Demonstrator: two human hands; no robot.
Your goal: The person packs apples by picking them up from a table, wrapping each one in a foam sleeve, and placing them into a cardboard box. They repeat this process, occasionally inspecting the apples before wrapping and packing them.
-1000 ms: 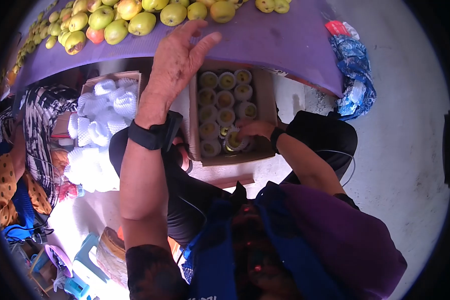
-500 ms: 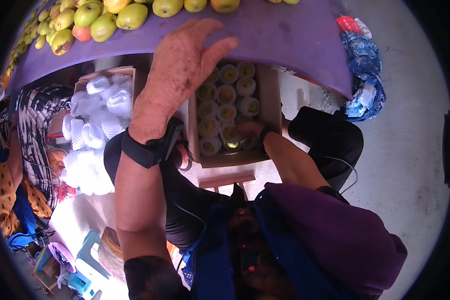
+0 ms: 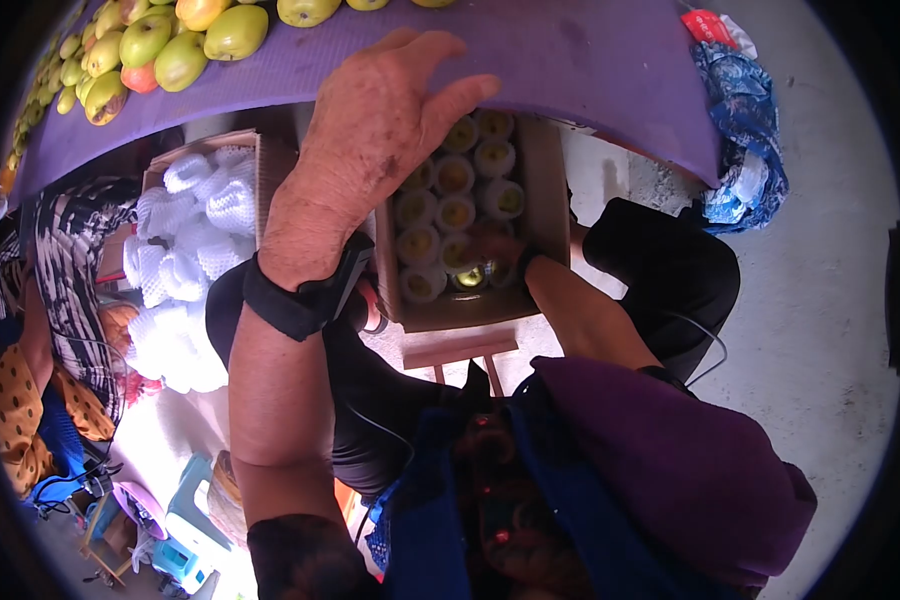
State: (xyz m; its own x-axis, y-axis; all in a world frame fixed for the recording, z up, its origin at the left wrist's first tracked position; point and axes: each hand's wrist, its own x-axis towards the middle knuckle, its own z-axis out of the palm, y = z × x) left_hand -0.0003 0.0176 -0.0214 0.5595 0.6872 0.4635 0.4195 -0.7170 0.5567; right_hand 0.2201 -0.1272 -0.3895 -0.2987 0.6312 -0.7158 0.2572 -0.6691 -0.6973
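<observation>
My left hand is raised over the edge of the purple table, thumb and fingers apart, holding nothing. Below it stands a cardboard box with rows of fruit in white foam nets. My right hand reaches down into the lower part of this box, over the netted fruit. Its fingers are dark and blurred, so what they hold, if anything, cannot be made out. A yellow-green fruit shows just beneath it.
Yellow-green fruit is heaped at the table's back left. Left of my legs, a second box holds white foam nets. A person in patterned clothes is at far left, near a light-blue stool. A blue bag lies right.
The view has shifted slightly, moving the fruit heap up and left. My left hand stays raised and spread. My right hand remains in the box, slightly lower over the fruit.
</observation>
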